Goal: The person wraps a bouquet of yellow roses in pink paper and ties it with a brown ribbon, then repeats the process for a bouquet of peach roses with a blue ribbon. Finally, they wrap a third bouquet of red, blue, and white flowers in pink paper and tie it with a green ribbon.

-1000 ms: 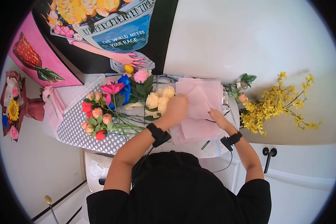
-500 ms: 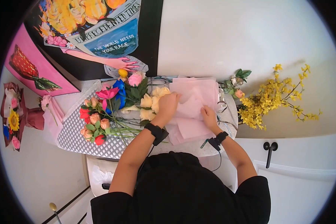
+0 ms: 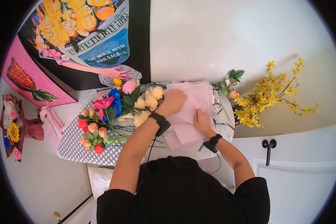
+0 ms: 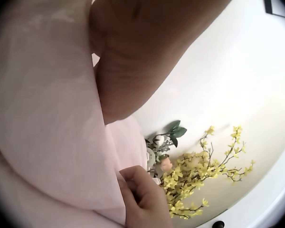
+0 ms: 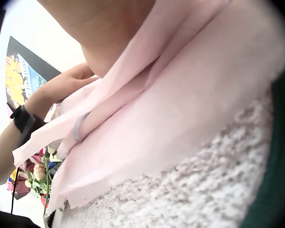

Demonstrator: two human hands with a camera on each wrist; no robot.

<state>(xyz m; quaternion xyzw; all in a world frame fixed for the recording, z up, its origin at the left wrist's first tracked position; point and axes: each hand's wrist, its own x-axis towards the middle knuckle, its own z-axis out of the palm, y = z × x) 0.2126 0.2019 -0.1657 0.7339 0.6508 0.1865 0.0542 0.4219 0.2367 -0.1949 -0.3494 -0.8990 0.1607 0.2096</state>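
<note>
Thin sheets of pink wrapping paper [image 3: 198,93] lie stacked and partly folded on the table. My left hand [image 3: 174,101] grips the paper near its left side, fingers curled. In the left wrist view this hand [image 4: 137,52] looms large, its fingertips hidden behind the raised sheet [image 4: 52,118]. Lower on the right, my right hand [image 3: 203,121] pinches an edge of the paper between thumb and fingers. The right wrist view shows a ringed finger under a fold of the pink paper [image 5: 133,152].
Cream roses [image 3: 151,101] lie just left of the paper. Further left are red and peach roses [image 3: 93,128], a magenta flower [image 3: 103,104] and a blue one [image 3: 115,98] on patterned wrap [image 3: 84,149]. Yellow blossom branches [image 3: 252,106] stand at the right. A flower painting [image 3: 97,44] leans behind.
My right hand has come in leftward over the paper, closer to my left hand, which keeps its place at the paper. The head view has shifted slightly.
</note>
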